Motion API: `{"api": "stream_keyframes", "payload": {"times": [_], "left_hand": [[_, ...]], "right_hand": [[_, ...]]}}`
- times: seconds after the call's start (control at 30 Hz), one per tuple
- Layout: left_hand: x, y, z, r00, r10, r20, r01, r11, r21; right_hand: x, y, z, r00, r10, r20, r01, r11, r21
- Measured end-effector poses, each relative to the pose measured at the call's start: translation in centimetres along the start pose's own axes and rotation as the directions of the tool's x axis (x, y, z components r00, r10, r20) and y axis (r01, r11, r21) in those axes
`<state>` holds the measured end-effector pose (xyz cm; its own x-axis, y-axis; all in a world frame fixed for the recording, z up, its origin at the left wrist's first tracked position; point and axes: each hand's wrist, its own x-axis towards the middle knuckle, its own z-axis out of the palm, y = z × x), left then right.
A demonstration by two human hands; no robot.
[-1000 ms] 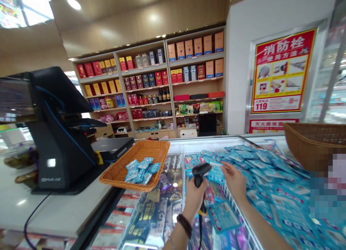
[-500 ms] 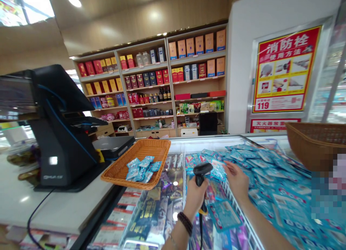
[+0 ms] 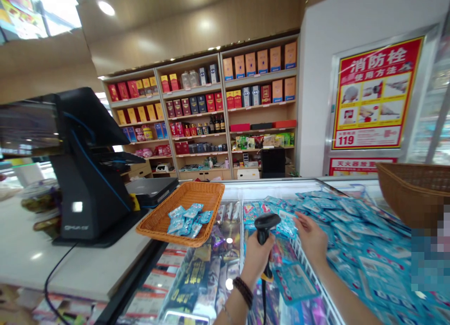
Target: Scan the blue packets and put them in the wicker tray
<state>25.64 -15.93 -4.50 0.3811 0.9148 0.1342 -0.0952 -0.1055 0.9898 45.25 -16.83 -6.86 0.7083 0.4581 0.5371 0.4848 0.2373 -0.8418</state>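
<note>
My left hand is wrapped around the grip of a black barcode scanner, with its cord hanging down. Just beyond the scanner head, a small blue packet is pinched in the fingertips of my right hand. The scanner partly covers the packets behind it. A larger blue packet lies on the glass below the two hands. To the right, a wide heap of blue packets spreads over the glass top.
An orange wicker basket with several small blue packets stands to the left, next to a black cash register. A brown basket is at the right edge. Goods show through the freezer's glass. Shelves of boxes line the back wall.
The view has shifted slightly, moving everything a little to the right and down. Both hands, the scanner and the packet keep nearly the same arrangement.
</note>
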Motion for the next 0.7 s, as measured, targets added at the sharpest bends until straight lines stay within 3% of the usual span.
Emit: {"api": "stream_keyframes", "payload": {"times": [0.13,0.47,0.7], "left_hand": [[-0.27,0.35,0.14,0.999,0.010,0.032,-0.011,0.999,0.031],[-0.12,-0.15,0.12,1.000,0.024,-0.014,-0.022,0.995,0.096],[0.13,-0.13,-0.23,1.000,0.004,-0.026,-0.003,0.999,0.052]], "right_hand": [[0.05,-0.03,-0.03,1.000,0.021,0.007,-0.021,1.000,-0.008],[-0.07,-0.12,-0.10,1.000,0.022,0.020,-0.022,1.000,-0.018],[0.12,-0.10,-0.36,1.000,0.021,0.016,-0.019,0.993,-0.115]]}}
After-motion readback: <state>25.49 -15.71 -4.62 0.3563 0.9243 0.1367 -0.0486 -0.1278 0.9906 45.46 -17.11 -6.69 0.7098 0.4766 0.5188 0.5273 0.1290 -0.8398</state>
